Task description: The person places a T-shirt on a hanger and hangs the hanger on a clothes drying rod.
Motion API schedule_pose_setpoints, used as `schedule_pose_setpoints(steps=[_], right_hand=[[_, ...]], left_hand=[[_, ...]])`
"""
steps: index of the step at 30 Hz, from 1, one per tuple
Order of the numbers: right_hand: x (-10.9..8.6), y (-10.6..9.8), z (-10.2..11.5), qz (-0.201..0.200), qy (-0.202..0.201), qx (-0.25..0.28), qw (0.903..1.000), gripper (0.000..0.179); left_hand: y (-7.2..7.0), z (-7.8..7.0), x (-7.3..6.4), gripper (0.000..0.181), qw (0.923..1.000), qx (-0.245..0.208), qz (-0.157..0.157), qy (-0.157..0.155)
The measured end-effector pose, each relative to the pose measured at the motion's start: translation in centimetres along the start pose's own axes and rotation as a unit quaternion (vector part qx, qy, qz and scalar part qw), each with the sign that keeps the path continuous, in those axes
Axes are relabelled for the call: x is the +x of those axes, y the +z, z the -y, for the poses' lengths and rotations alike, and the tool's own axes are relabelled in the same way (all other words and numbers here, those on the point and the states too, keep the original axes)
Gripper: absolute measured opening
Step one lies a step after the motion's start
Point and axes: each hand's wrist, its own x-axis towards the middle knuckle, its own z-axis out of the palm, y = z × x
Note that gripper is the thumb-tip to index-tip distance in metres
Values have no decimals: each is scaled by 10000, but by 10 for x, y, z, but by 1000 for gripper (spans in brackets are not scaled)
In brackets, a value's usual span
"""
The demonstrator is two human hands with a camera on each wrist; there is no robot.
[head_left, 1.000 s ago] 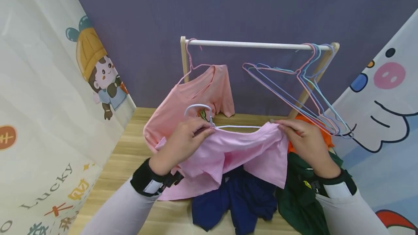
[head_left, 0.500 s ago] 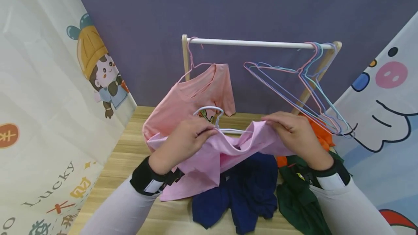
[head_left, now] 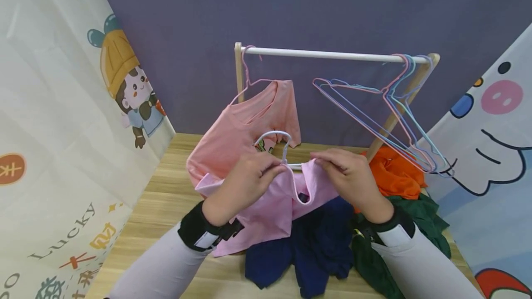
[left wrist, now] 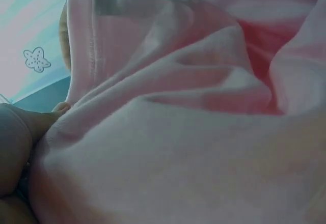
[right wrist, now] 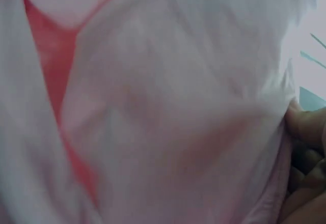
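A light pink shirt [head_left: 270, 216] hangs between my two hands, its collar sagging open with a dark label inside. A whitish hanger [head_left: 274, 132] sits partly in the shirt; its hook and a short length of bar stick out above the collar. My left hand [head_left: 245, 183] pinches the collar edge beside the hook; whether it also grips the hanger cannot be told. My right hand [head_left: 353, 181] pinches the shirt's upper edge on the right between thumb and fingers. Folded pink cloth [left wrist: 153, 147] fills the left wrist view, and blurred shirt fabric [right wrist: 168, 122] most of the right wrist view.
Behind stands a rack with a white rail [head_left: 324, 53]. A salmon shirt [head_left: 245, 128] hangs at its left, and several bare hangers [head_left: 388, 90] at its right. Navy [head_left: 311, 243], dark green [head_left: 424, 216] and orange clothes [head_left: 392, 174] lie on the wooden table [head_left: 166, 188].
My right hand has moved left toward my left hand, still pinching the shirt. The collar between the hands has slackened and dips lower, and less of the hanger's bar shows.
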Motion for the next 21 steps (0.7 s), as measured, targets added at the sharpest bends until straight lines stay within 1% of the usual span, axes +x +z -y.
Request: schedule_pose_setpoints(steps=[3, 6, 8, 12, 15, 19, 21], right_hand=[[-3, 10, 3, 26, 42, 69, 10000, 28], [-5, 16, 3, 239, 111, 70, 9996, 28], [-6, 16, 3, 435, 81, 64, 9990, 29], [-8, 13, 0, 878, -36, -142, 9960, 30], [-8, 10, -1, 1046, -70, -351, 9939, 26], [-8, 6, -2, 1025, -6, -416, 9939, 19], [-8, 2, -1, 982, 104, -401, 9943, 18]], left_hand=[[4, -1, -1, 15, 10000, 44, -2, 11], [6, 2, -3, 15, 9999, 117, -25, 11], [6, 4, -4, 15, 9999, 147, -37, 20], [4, 8, -5, 15, 9999, 123, -28, 101], [3, 8, -3, 16, 9999, 37, 18, 160], [-2, 8, -1, 19, 9999, -35, 80, 57], [-6, 8, 0, 21, 10000, -12, 71, -20]])
